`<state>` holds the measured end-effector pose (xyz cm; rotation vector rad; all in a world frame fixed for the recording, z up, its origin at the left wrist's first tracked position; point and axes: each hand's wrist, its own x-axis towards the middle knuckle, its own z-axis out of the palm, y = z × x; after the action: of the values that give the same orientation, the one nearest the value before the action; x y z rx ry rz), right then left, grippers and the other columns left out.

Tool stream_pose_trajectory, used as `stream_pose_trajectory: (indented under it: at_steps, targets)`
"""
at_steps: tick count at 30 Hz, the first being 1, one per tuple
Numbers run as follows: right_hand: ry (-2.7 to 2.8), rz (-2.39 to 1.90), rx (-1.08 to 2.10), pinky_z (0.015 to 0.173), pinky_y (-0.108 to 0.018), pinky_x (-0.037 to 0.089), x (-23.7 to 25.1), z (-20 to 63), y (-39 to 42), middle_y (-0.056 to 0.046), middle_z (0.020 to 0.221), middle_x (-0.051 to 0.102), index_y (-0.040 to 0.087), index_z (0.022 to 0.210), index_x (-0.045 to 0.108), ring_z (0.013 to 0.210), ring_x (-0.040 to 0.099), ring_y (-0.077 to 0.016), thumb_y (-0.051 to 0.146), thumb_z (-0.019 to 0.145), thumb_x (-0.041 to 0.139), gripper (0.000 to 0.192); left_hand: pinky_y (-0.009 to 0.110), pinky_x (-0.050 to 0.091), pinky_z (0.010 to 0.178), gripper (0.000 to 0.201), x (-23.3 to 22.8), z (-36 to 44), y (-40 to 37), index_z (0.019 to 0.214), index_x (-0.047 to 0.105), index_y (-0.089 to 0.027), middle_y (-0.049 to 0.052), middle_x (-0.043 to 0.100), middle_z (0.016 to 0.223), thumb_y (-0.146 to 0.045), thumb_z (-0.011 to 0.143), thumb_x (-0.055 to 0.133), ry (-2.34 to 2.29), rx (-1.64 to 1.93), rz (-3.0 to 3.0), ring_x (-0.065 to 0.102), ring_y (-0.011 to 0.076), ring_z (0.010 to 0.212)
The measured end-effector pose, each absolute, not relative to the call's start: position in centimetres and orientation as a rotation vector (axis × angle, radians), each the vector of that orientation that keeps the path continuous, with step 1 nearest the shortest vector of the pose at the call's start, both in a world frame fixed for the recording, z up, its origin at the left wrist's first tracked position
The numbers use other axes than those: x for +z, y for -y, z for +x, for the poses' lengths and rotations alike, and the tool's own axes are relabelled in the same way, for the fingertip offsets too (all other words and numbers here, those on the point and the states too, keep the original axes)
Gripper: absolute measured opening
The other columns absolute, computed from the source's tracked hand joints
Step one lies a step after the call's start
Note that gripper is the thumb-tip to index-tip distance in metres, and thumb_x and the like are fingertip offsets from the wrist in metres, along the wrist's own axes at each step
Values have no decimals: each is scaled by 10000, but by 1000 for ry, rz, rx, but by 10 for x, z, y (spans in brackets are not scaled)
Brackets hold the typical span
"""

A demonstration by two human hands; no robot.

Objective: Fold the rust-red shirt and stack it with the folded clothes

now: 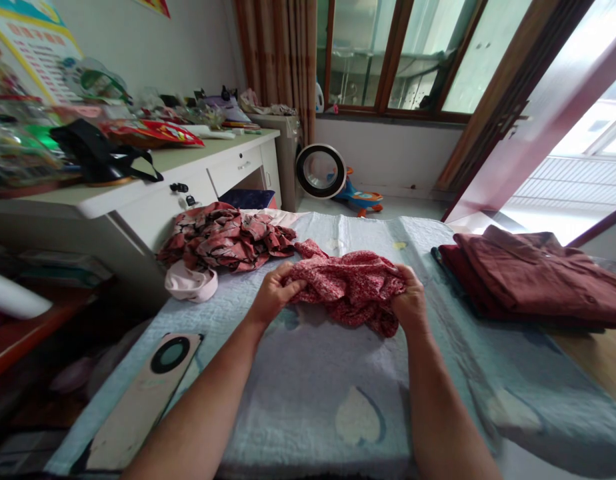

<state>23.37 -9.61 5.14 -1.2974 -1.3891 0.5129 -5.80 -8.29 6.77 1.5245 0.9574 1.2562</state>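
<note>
A crumpled red-and-white speckled garment (pixel 351 283) is stretched between my two hands, just over the light blue cloth (pixel 308 400) that covers the table. My left hand (pixel 278 288) grips its left end with the thumb on top. At the other end, my right hand (pixel 409 293) is closed round the fabric. Its exact kind cannot be told while it is bunched up. Behind my left hand lies a heap of dark pink patterned fabric (pixel 223 237), with a pale pink fabric band (pixel 191 283) in front of it. Folded maroon clothes (pixel 543 273) are stacked to the right.
A phone (pixel 143 400) with a round camera ring lies at the table's left front. Further left stands a white desk (pixel 188 177) crowded with jars, packets and a black strap. A washing machine with its round door (pixel 321 171) open and a blue toy car (pixel 361 197) are beyond the table.
</note>
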Motion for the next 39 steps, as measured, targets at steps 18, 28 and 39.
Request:
stream_pose_trajectory:
  at_steps: [18, 28, 39]
  targets:
    - [2136, -1439, 643, 983, -423, 413, 42, 223, 102, -95, 1209, 633, 215, 1260, 566, 1116, 556, -293, 315, 603, 762, 693, 285, 462, 706, 499, 80, -73, 84, 1053, 522, -206, 25, 632, 906, -386, 649, 753, -1352, 895, 2162, 611, 185, 758]
    - [2154, -1328, 670, 718, -252, 451, 55, 214, 107, -17, 843, 648, 208, 796, 640, 773, 586, -166, 66, 601, 508, 275, 302, 474, 746, 817, 87, -68, 112, 1331, 451, -206, 96, 699, 1061, -298, 577, 752, -1248, 322, 2233, 670, 286, 911]
    - [2193, -1273, 672, 858, -321, 446, 56, 199, 107, -57, 1020, 665, 202, 1046, 652, 935, 593, -216, 110, 619, 599, 440, 329, 401, 735, 258, 118, -121, 180, 832, 671, -253, 48, 598, 832, -62, 783, 505, -1614, 251, 2623, 550, 232, 823]
